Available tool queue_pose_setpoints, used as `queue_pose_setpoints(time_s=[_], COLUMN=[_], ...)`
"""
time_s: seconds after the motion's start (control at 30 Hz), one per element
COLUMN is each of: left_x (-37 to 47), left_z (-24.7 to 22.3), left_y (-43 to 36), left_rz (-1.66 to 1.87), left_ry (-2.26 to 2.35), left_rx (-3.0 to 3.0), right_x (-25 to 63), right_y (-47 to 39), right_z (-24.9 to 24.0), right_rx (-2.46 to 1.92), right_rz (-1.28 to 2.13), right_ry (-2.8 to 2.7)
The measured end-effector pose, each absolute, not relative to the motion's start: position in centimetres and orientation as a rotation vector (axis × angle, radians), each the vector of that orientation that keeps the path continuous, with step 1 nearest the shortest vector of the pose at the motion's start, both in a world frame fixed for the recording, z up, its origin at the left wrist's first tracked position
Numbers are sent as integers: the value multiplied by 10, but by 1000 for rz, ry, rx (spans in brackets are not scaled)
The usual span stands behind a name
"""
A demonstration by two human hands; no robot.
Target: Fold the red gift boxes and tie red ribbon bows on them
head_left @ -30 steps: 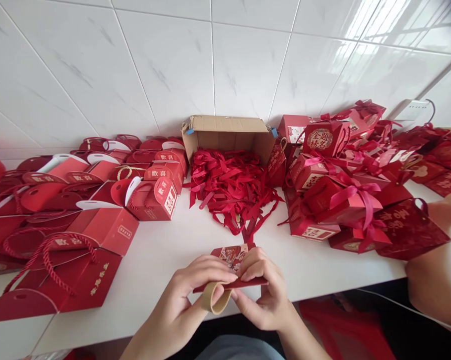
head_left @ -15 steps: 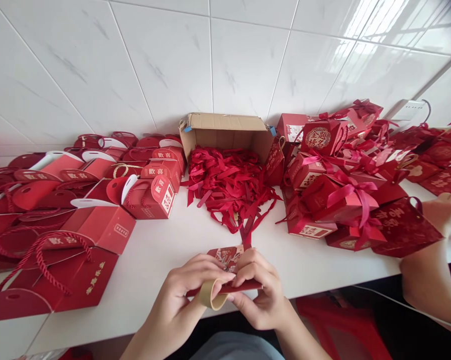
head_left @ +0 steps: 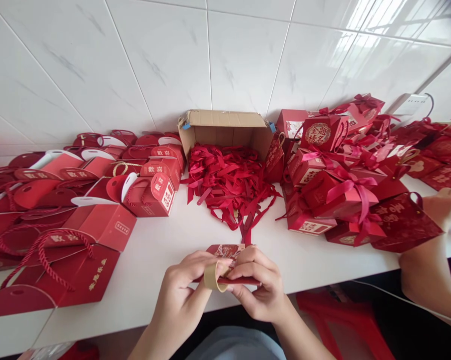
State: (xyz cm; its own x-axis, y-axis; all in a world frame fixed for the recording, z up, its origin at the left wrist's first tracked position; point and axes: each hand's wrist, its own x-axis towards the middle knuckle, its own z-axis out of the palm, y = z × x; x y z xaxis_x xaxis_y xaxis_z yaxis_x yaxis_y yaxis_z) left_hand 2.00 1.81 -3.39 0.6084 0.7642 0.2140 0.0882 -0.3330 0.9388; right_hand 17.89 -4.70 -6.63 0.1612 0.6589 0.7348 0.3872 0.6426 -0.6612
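Close to the table's front edge, my left hand (head_left: 185,282) and my right hand (head_left: 261,282) are closed on a small red paper gift bag (head_left: 228,250) with a printed panel. A gold ribbon loop (head_left: 211,276) stands up at its near side, against my left fingers. My right thumb and fingers pinch the bag's red edge close to the loop. What my fingertips do inside the bag is hidden. Just beyond my hands, a red ribbon strip (head_left: 247,232) trails from the ribbon pile (head_left: 229,180) toward the bag.
An open cardboard box (head_left: 225,118) lies behind the ribbons. Red boxes with rope handles (head_left: 93,270) crowd the left side. Bow-tied red boxes (head_left: 340,197) pile up on the right. At far right, another person's hand (head_left: 448,205) is near a red bag (head_left: 407,220). A red stool (head_left: 330,320) stands below.
Both hands have shifted slightly up in the view with the gift bag. The gold loop now stands more upright. The other person's hand has hardly moved.
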Motion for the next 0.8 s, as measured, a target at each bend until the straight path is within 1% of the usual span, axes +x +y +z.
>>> queue_pose_setpoints(time_s=[0.33, 0.6, 0.8], left_x=[19, 18, 5], left_z=[-34, -33, -30], left_y=[18, 23, 28], left_rz=[855, 887, 772], left_ry=[679, 463, 283], left_rx=[1865, 2026, 2240], right_x=[179, 177, 176], right_y=[-47, -47, -49], right_z=[-71, -73, -77], right_rx=[-922, -932, -962], right_rz=[268, 229, 235], right_ry=[-1427, -1437, -1376])
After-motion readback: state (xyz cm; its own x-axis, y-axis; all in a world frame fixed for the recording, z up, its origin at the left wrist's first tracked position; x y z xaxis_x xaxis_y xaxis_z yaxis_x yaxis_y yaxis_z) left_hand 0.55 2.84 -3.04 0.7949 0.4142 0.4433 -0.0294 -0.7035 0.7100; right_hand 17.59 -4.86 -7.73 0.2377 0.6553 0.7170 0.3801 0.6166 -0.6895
